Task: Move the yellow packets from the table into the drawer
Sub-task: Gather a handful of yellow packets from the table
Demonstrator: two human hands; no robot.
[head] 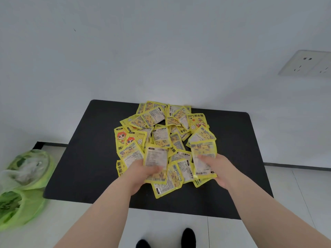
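Head view: yellow packets [161, 138] lie heaped mid-table [80, 149] on the black top. At the heap's 6 o'clock edge, the left hand [141, 173] has its grip closed on one packet [155, 163]; at 4 o'clock the right hand [221, 171] pinches another packet [203, 158]. Green bags [23, 185] sit at 9 o'clock on the floor.

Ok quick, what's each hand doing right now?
Left hand: closed on a yellow packet at the near edge of the pile.
Right hand: closed on another packet, on the pile's right side.
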